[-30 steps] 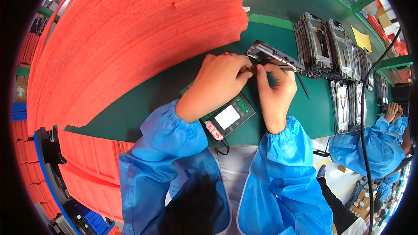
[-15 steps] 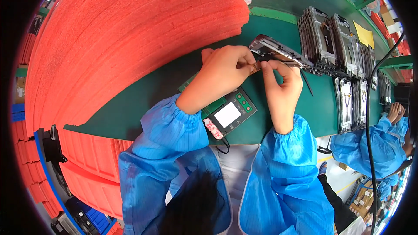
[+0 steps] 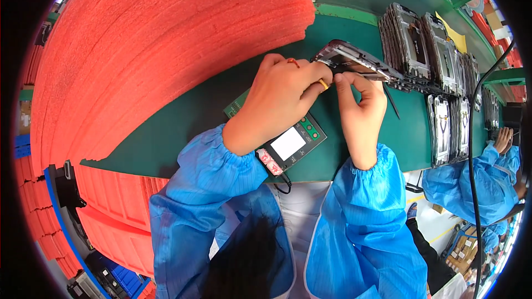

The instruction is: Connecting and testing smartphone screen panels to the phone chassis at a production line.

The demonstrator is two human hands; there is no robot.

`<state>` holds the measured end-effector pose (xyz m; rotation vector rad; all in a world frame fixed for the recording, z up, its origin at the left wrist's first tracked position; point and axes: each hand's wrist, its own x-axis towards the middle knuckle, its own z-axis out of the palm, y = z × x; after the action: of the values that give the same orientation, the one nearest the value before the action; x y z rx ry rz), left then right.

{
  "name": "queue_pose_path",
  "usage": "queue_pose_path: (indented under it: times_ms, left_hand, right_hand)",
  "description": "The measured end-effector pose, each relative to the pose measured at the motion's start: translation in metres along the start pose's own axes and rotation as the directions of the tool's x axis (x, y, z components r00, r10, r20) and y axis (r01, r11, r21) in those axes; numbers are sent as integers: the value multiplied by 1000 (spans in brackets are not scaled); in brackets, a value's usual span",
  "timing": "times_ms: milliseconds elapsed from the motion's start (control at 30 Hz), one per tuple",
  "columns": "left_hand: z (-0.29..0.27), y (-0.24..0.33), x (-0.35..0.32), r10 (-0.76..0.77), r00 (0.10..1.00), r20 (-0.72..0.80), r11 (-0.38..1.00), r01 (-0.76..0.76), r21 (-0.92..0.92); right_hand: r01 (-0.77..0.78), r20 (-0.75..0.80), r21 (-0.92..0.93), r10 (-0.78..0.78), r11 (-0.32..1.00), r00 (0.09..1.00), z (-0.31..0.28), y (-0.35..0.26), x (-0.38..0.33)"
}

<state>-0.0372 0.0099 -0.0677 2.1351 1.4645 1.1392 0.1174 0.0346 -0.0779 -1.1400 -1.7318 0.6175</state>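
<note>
Blue striped smock sleeves with elastic cuffs; gold rings on the left hand (image 3: pixel 280 97).

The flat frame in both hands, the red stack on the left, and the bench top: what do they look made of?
Flat frame: probably metal with dark plastic, judging by its thin, silvery, glinting edges. Red stack: seems to be soft foam sheets, matte, with ragged layered edges. Bench top: a green mat, likely rubber or vinyl, smooth with a dull sheen. Left hand and right hand pinch the frame.

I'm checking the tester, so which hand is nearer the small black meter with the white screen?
Left. The left hand lies right over the black meter; the right hand is beside it.
</note>
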Motion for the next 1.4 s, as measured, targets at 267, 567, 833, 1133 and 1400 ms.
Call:
queue_pose_path:
  times_ms: [267,567,833,1133,1400]
  left_hand:
    - [1,0,2,80,997,8,993,-80,86]
    - [1,1,4,81,997,-14,997,-80,8]
    - [-1,2,3,50,999,-9,999,-50,3]
    - [1,1,5,110,994,-9,991,-109,74]
    - [-1,5,2,93,996,12,985,-93,142]
  right_hand:
    - [28,-15,-10,-29,1000,999,3,2,-2]
    - [-6,54,-57,9,998,999,-2,-4,-1]
    - [33,23,-26,-32,999,999,1,-2,2]
    - [-25,22,11,25,1000,999,0,-1,0]
    - [-81,20,-1,81,997,996,-2,-6,-2]
